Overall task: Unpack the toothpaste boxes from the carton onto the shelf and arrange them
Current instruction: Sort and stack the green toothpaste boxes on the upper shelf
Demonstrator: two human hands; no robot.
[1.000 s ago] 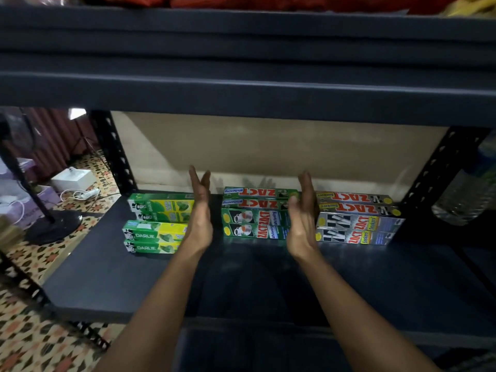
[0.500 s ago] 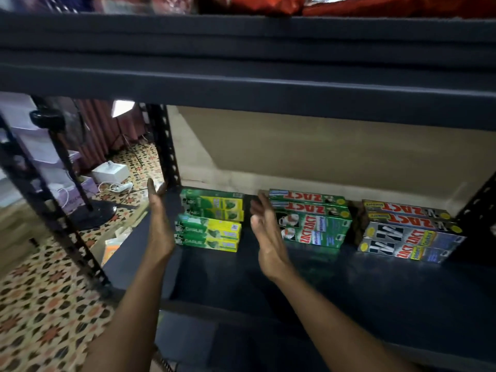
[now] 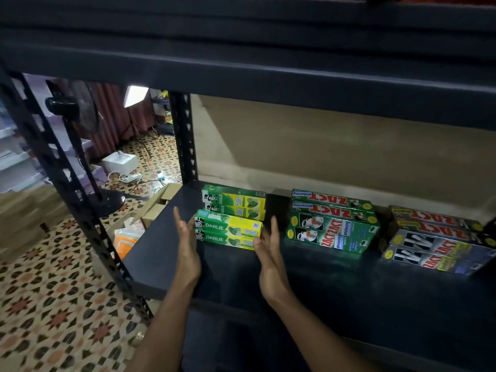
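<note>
Four green-and-yellow Darlie cardboard toothpaste boxes (image 3: 230,220) show, plus one stack of green Zact boxes (image 3: 332,226) and one of silver Zact boxes (image 3: 437,244), each stack showing two tops and two fronts.

Green-and-yellow cardboard Darlie toothpaste boxes (image 3: 228,232) lie flat at left of dark shelf board (image 3: 322,285), green Zact boxes (image 3: 332,229) mid-shelf, silver Zact boxes (image 3: 434,242) at right.

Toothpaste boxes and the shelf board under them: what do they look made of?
Toothpaste boxes: printed cardboard, slightly glossy, judging by crisp folded edges and bright graphics. Shelf board: dark matt surface, probably painted or laminated; its core cannot be told.
</note>
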